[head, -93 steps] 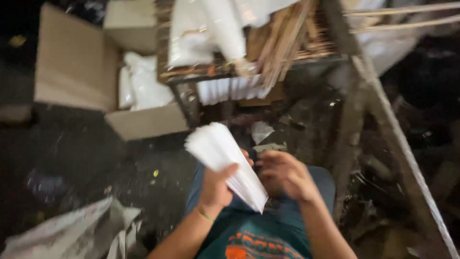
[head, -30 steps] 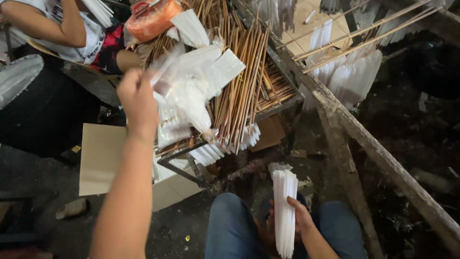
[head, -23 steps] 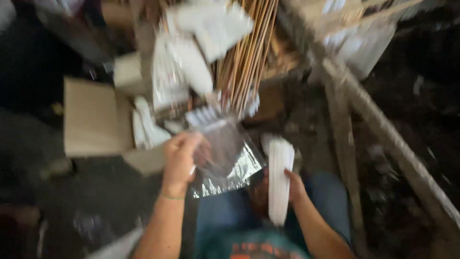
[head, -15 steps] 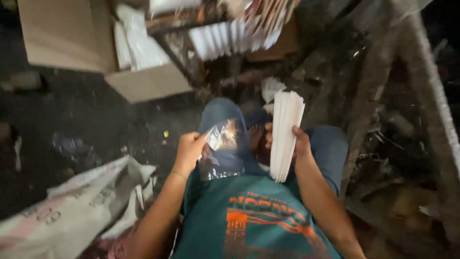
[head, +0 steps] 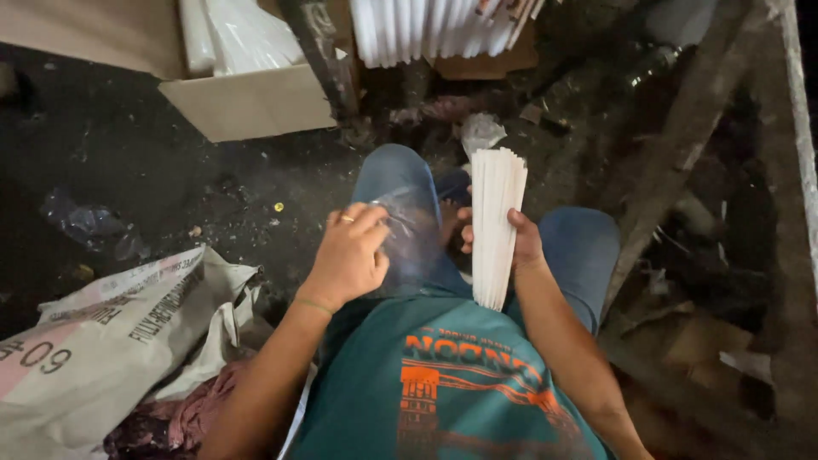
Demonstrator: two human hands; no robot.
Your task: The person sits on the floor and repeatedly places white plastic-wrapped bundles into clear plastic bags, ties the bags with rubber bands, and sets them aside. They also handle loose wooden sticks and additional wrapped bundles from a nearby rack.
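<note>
Seated over a dark, littered floor [head: 170, 187], you grip a bundle of thin white sticks [head: 497, 223] upright in your right hand [head: 520, 243], fingers clamped round its middle, the lower end resting near your teal shirt [head: 434, 375]. Your left hand [head: 351, 255] is closed on a clear plastic bag [head: 413, 243] that lies across your lap, pinched at its near edge. The bag sits just beside the bundle, between your two hands, its far part draped over your knee.

By the look of it, the step in hand is bagging the sticks: the bundle is gathered and squared, the bag not yet opened. The next move likely calls for spreading the bag's mouth and lining it up with one end of the bundle.

Behind your knees stand an open cardboard box [head: 247, 102] and more white sticks [head: 434, 30]; a printed sack [head: 102, 332] lies at your left.
</note>
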